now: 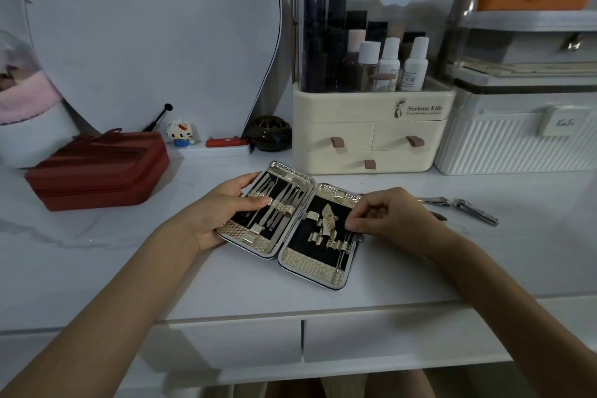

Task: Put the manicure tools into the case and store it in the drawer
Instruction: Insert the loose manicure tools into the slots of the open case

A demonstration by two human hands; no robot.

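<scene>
The manicure case (318, 265) lies open flat on the white vanity top, black lining with gold straps. Its left half holds several slim metal tools (274, 203) under the straps. My left hand (219, 213) grips the case's left edge, thumb pressed on the tools. My right hand (387, 216) rests on the right half's edge, fingers pinched on a thin metal tool (344, 252) lying in the straps. Two nail clippers (475, 208) lie loose on the top to the right of my right hand. Two closed vanity drawers (387, 336) are below the front edge.
A red zipped box (97, 171) sits at the left. Behind the case stands a cream cosmetics organiser (371, 136) with three small drawers. A white ribbed box (517, 145) is at the right. A mirror (145, 42), a small figurine and a dark jar (269, 132) stand at the back.
</scene>
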